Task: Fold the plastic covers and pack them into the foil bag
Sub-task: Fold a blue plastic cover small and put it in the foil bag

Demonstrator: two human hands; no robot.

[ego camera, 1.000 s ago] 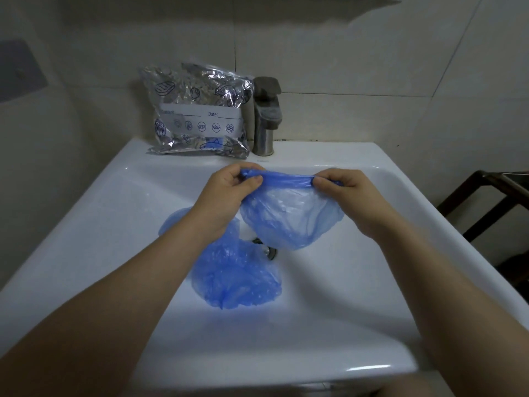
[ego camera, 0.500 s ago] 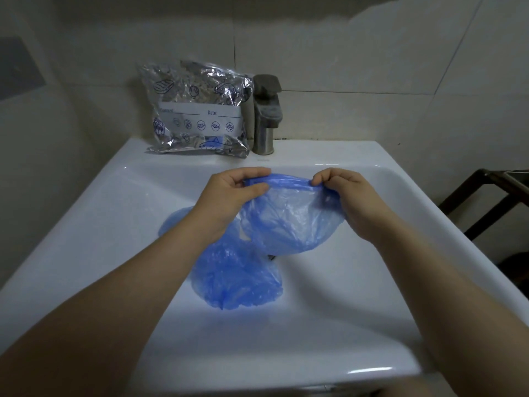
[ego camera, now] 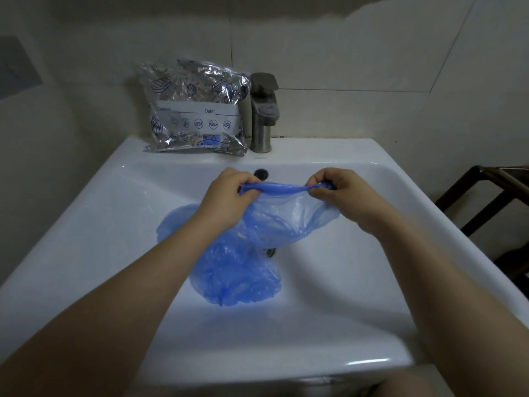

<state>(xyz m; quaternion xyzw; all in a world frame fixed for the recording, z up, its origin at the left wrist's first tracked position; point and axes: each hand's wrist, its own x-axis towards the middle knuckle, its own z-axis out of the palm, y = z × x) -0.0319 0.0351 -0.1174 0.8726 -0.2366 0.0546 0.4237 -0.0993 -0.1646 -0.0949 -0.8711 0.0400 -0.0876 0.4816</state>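
Note:
A blue plastic cover (ego camera: pixel 289 222) hangs over the sink basin, its elastic rim pulled taut between my hands. My left hand (ego camera: pixel 226 196) pinches the rim's left end and my right hand (ego camera: pixel 340 193) pinches the right end. Below them, more blue plastic covers (ego camera: pixel 234 279) lie crumpled in the basin, partly hidden by my left forearm. The silver foil bag (ego camera: pixel 197 110), printed with a white label strip, stands on the sink's back ledge against the wall, left of the tap.
The white sink (ego camera: pixel 86 224) fills the view, with a steel tap (ego camera: pixel 263 113) at the back and an overflow hole (ego camera: pixel 261 173) beyond my hands. A dark wooden rack (ego camera: pixel 486 196) stands at the right. Tiled walls close in behind and left.
My hands have drawn apart, stretching the cover's rim taut again after it went slack half a second ago. The pile in the basin and the foil bag have not moved.

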